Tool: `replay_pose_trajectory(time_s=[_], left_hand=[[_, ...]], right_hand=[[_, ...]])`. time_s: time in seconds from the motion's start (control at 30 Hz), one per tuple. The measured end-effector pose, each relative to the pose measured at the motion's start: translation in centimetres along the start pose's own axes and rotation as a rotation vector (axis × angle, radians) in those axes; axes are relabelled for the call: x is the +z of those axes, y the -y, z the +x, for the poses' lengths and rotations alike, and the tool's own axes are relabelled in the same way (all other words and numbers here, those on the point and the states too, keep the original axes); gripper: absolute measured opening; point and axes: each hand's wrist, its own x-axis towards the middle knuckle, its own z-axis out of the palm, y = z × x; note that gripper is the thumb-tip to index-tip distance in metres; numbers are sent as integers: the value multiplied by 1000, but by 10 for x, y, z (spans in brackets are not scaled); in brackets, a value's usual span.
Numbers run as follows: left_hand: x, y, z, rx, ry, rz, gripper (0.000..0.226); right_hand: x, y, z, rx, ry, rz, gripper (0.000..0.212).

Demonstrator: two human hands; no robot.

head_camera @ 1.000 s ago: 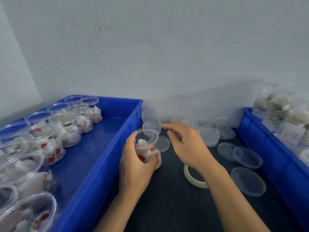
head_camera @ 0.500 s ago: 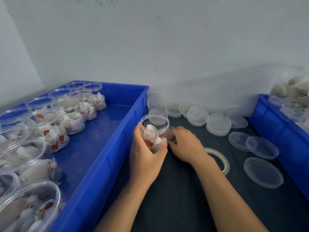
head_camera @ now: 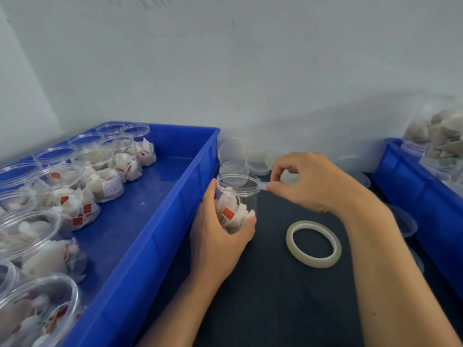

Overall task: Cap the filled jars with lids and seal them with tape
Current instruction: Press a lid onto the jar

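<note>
Steadying the filled jar [head_camera: 236, 196] at frame centre, the left hand [head_camera: 220, 236] grips it while the right hand [head_camera: 308, 182] pinches a tape strip [head_camera: 263, 187] at its rim, seemingly for sealing.

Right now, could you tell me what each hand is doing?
Left hand: closed, gripping the filled jar.
Right hand: closed, pinching a small clear strip at the jar's rim, apparently tape.

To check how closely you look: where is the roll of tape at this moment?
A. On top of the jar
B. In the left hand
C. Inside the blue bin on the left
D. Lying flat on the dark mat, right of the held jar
D: the roll of tape lies flat on the dark mat, untouched, right of the jar that the left hand grips.
</note>
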Motion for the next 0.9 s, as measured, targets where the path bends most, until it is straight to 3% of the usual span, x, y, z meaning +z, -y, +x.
replay_pose_trajectory(time_s=[0.47, 0.73, 0.9], left_hand=[[1, 1, -1, 48, -14, -3, 102], [5, 4, -3, 128, 29, 39, 102], [8, 7, -4, 152, 107, -48, 102]], right_hand=[[-29, 4, -15, 14, 118, -25, 13], [-24, 12, -10, -125, 41, 15, 12], [-20, 11, -6, -171, 81, 82, 16]])
